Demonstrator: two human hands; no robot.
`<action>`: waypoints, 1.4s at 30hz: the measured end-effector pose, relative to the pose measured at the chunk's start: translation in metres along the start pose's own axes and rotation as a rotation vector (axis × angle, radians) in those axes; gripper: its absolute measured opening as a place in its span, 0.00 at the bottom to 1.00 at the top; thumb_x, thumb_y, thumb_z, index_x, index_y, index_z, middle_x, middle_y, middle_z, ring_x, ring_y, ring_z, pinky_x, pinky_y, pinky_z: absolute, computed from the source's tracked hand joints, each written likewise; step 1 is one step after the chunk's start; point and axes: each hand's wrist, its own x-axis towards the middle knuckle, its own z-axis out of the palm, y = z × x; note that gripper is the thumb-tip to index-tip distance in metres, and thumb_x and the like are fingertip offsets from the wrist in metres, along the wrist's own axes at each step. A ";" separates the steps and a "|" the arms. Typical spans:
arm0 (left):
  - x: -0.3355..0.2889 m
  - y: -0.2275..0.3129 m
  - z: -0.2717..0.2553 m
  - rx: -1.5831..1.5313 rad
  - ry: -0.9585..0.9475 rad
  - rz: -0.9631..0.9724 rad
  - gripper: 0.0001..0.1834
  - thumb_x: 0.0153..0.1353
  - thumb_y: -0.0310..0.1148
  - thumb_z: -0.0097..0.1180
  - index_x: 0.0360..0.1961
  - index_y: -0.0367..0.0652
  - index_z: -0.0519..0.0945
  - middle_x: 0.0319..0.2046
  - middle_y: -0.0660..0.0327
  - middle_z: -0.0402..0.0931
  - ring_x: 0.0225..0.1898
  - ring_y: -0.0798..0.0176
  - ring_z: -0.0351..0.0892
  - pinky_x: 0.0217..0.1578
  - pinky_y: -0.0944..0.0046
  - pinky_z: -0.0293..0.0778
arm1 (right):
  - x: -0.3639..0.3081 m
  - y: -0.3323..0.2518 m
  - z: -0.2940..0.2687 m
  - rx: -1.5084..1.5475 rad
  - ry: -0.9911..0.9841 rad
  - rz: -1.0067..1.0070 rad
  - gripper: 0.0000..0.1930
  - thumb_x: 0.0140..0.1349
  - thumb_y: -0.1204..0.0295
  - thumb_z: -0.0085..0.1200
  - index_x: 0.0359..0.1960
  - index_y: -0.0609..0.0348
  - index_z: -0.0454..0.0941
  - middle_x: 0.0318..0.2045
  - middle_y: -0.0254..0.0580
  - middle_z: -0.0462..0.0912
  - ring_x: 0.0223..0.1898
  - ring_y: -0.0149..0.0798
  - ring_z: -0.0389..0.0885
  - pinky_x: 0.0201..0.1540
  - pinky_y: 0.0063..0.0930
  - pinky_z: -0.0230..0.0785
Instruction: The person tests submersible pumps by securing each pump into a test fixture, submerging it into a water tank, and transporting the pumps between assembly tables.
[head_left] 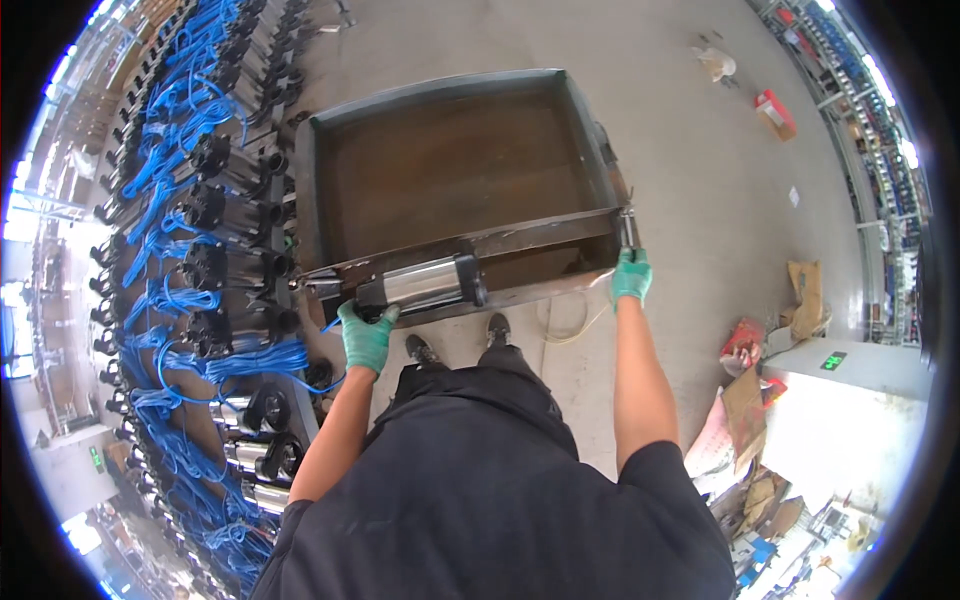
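Note:
A silver, black-ended submersible pump (pixel 425 284) lies on its side across the near edge of a large rectangular metal tank (pixel 460 233). My left hand (pixel 366 338), in a green glove, grips the pump's near side by its left black part, thumb apart from the fingers. A metal fitting (pixel 322 284) stands at the pump's left end. At the tank's near right corner, my gloved right hand (pixel 631 275) is closed around the lower end of an upright metal fitting (pixel 628 230). The glove hides what its fingers press on.
Rows of similar pumps (pixel 235 215) with coiled blue cables (pixel 265 360) stand close along the left. Brownish water seems to fill the tank. A thin pale hose (pixel 575 335) lies on the floor by my feet. To the right are cardboard (pixel 803 295) and a red box (pixel 776 115).

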 end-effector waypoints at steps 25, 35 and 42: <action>-0.007 0.010 0.003 0.046 0.033 0.027 0.38 0.59 0.35 0.72 0.62 0.38 0.60 0.48 0.58 0.75 0.49 0.63 0.73 0.53 0.63 0.70 | -0.103 -0.094 0.059 0.212 -1.095 -0.117 0.13 0.71 0.67 0.55 0.50 0.61 0.80 0.36 0.33 0.84 0.34 0.28 0.78 0.40 0.26 0.73; -0.003 0.020 -0.001 0.047 -0.023 -0.107 0.39 0.59 0.33 0.71 0.63 0.38 0.57 0.52 0.55 0.74 0.52 0.61 0.72 0.59 0.63 0.67 | -0.110 -0.083 0.079 -0.227 -0.755 -0.452 0.22 0.75 0.57 0.45 0.58 0.64 0.72 0.50 0.61 0.81 0.53 0.60 0.80 0.58 0.44 0.71; -0.006 0.025 -0.003 0.074 -0.036 -0.097 0.39 0.60 0.33 0.71 0.62 0.38 0.57 0.53 0.55 0.74 0.53 0.60 0.72 0.59 0.63 0.66 | -0.096 -0.096 0.046 0.430 -1.296 0.260 0.23 0.72 0.53 0.53 0.54 0.62 0.74 0.35 0.40 0.82 0.32 0.35 0.83 0.34 0.30 0.76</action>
